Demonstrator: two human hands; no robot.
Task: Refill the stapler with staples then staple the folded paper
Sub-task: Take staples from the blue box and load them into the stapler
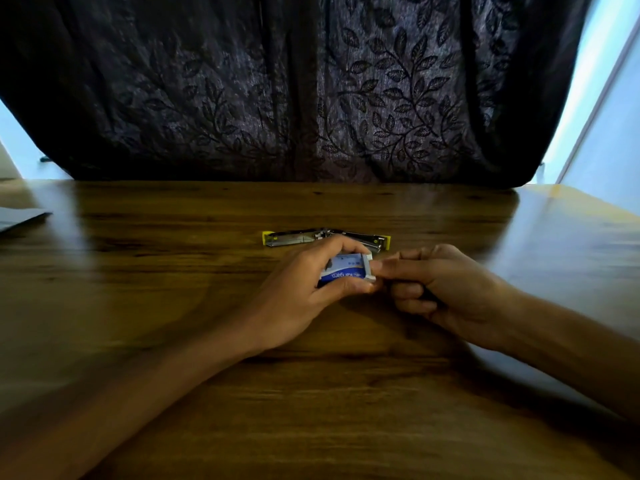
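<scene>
On the table (138,271) the stapler (325,237) lay splayed open, just beyond the left hand (298,292) gripping the staple box (346,271), whose end the right hand (446,289) pinched; refilling seemingly awaited a strip drawn out.

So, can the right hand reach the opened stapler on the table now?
Probably yes: the stapler lies open just beyond the right hand, nothing between, though its fingertips are busy at the staple box.

A small blue-and-white cardboard staple box (346,271) is held above the wooden tabletop (311,393), its white end flap opened. Just behind it, a metal stapler with yellow ends (304,237) is laid fully opened, flat on the tabletop.
</scene>
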